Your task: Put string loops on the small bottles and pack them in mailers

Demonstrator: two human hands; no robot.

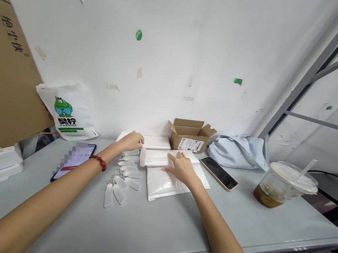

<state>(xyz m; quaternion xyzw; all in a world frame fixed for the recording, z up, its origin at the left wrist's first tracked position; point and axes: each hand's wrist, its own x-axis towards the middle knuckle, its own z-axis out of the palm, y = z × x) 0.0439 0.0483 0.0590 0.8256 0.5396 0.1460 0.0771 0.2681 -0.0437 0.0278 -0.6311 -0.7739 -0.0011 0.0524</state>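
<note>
My left hand [131, 142] is closed, with its fingers curled at the near edge of a white packet [157, 142] by the wall; whatever is in the fingers is hidden. My right hand [180, 167] lies with fingers spread on a long white wrapped bundle [156, 158]. That bundle rests partly over a white bubble mailer [163, 184]. Several frosted white tags with loops [119, 193] lie in a loose column in front of my left hand.
An open cardboard box [190, 139] stands against the wall, beside a light blue cloth bag [238, 152]. One phone [219, 173] lies to the right, another [76, 161] to the left. Drink cups [283, 185] stand right. A white printed bag [68, 112] and large carton [12, 65] are left.
</note>
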